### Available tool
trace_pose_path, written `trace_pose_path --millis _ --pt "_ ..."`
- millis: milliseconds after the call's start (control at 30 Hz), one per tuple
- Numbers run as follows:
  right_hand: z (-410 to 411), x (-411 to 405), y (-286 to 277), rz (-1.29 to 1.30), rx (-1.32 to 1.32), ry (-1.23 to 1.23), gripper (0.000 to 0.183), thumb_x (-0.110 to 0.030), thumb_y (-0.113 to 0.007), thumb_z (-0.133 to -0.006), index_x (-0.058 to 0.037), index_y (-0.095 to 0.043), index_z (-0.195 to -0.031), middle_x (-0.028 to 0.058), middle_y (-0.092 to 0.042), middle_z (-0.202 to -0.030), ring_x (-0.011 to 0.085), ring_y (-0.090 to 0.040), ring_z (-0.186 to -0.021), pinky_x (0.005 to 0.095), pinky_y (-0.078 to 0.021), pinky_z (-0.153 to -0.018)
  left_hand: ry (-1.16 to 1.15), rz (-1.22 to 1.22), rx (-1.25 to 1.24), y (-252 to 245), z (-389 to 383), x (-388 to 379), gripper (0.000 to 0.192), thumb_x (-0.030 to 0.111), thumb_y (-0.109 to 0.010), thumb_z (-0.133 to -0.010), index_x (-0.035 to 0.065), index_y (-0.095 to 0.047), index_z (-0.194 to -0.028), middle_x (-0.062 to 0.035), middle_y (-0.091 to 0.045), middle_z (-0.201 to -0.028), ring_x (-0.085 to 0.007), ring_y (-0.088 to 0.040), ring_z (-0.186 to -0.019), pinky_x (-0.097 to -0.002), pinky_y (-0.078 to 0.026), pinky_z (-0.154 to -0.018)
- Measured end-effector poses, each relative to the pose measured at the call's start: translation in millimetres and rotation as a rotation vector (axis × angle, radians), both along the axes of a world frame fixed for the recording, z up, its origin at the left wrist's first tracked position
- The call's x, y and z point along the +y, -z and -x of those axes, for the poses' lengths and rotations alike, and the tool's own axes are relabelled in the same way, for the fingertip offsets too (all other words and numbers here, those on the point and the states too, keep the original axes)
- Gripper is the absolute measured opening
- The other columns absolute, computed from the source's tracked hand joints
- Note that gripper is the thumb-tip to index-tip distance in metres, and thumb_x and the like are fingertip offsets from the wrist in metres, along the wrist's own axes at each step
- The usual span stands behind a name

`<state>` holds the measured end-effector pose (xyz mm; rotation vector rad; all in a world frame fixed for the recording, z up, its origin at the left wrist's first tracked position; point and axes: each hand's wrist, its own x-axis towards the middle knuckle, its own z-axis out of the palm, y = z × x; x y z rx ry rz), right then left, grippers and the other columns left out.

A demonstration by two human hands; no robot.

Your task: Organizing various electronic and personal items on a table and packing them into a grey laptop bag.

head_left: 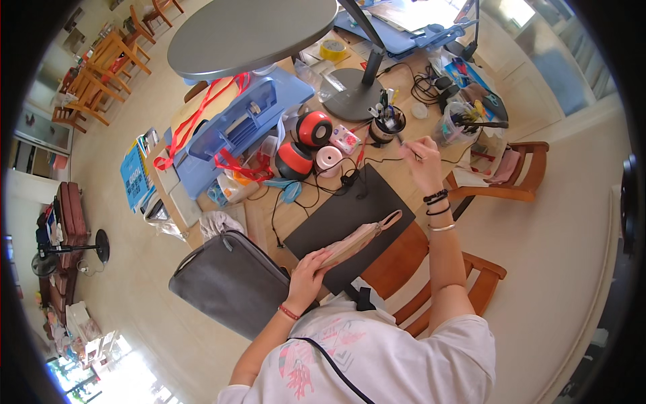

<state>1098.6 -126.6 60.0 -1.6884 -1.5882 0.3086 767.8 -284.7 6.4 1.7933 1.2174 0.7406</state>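
Note:
My left hand (307,278) grips one end of a pale pink zippered pouch (353,241), which has a wrist loop at its far end. The pouch is over a flat dark rectangular board or closed laptop (361,217) at the table's near edge. My right hand (423,154) is raised beside the black pen holder (387,129), its fingers closed around a thin dark pen-like item (402,141) that points toward the holder. Pens and other tools stand in that holder. A dark grey laptop sleeve (232,283) lies at the left, close to my left forearm.
A grey desk lamp (252,35) overhangs the table. Red-and-black speakers (314,129), a pink round container (328,160), cables and a blue plastic rack (234,126) with red ribbon crowd the middle. At the right stand a clear tub of pens (456,126) and wooden chairs (525,171).

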Motion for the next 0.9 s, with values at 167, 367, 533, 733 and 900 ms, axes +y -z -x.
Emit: trace_pose_path --millis 167,367,533,733,900 --pt "-29 43 54 -0.228 0.542 0.192 0.02 -0.022 -0.061 -0.092 -0.0032 -0.059 -0.099 0.0121 -0.063 -0.085 0.0259 -0.063 -0.072 0.0327 -0.05 -0.068 0.005 0.015 0.007 1 -2 -1 0.033 0.004 -0.062 -0.083 0.0087 -0.063 -0.116 -0.0121 -0.061 -0.118 -0.0294 -0.06 -0.107 -0.0338 -0.049 -0.088" --pt "-19 69 60 -0.062 -0.212 0.198 0.018 -0.021 -0.057 -0.092 -0.0049 -0.057 -0.101 0.0147 -0.064 -0.092 0.0326 -0.063 -0.084 0.0413 -0.0494 -0.069 0.011 0.014 0.0 3 1 -3 0.034 0.009 -0.062 -0.085 0.0105 -0.062 -0.119 -0.0117 -0.06 -0.119 -0.0318 -0.058 -0.107 -0.0382 -0.048 -0.089" --pt "-27 85 92 0.091 -0.358 0.272 0.027 -0.021 -0.064 -0.086 -0.0021 -0.053 -0.102 0.0171 -0.061 -0.099 0.0361 -0.058 -0.092 0.0439 -0.0475 -0.077 0.007 0.01 0.0 3 0 -2 0.034 0.008 -0.062 -0.085 0.0105 -0.062 -0.118 -0.0119 -0.06 -0.119 -0.0319 -0.058 -0.107 -0.038 -0.048 -0.089" --pt "-15 96 97 0.036 0.029 0.314 0.143 -0.043 -0.092 -0.045 0.0041 -0.001 -0.145 0.0304 -0.035 -0.138 0.04 -0.037 -0.129 0.0413 -0.0284 -0.11 0.002 0.015 0.004 -1 1 0 0.034 0.005 -0.061 -0.084 0.0095 -0.062 -0.117 -0.0126 -0.061 -0.119 -0.0312 -0.059 -0.107 -0.0361 -0.049 -0.089" --pt "10 114 73 0.055 -0.03 0.364 0.14 -0.042 -0.091 -0.047 0.0036 -0.002 -0.145 0.0299 -0.037 -0.138 0.0397 -0.04 -0.126 0.0422 -0.0304 -0.109 -0.009 0.023 0.004 3 2 0 0.035 0.002 -0.06 -0.083 0.0086 -0.062 -0.117 -0.013 -0.061 -0.119 -0.0304 -0.059 -0.108 -0.0344 -0.048 -0.089"
